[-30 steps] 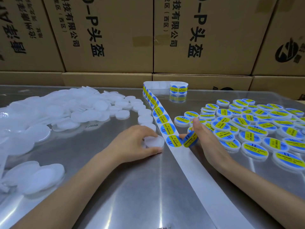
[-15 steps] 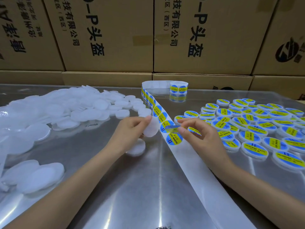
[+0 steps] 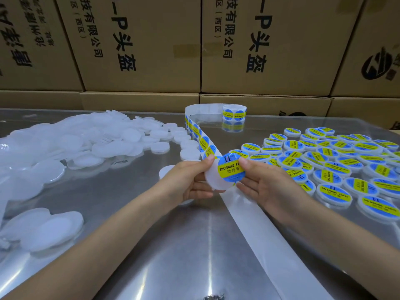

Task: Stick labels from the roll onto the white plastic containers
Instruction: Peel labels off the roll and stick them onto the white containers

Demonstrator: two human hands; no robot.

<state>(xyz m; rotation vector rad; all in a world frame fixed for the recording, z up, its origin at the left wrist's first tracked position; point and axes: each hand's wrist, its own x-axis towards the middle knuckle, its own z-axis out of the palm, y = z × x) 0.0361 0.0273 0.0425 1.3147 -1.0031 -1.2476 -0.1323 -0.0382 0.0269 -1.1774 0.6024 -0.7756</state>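
Note:
My left hand grips a round white plastic container above the table, face tilted towards me. A blue and yellow label reading "SOLDERING PASTE" lies on its upper right part, overhanging the rim. My right hand pinches that label's right edge between thumb and fingers. The label roll stands at the back of the table. Its strip of labels runs towards me and continues as bare backing paper.
A big heap of unlabelled white containers covers the left of the steel table. Several labelled containers lie spread on the right. More white ones sit at the near left. Cardboard boxes wall the back.
My left hand picked a white container off the table and raised it. My right hand peeled a label from the strip and brought it onto the container's face.

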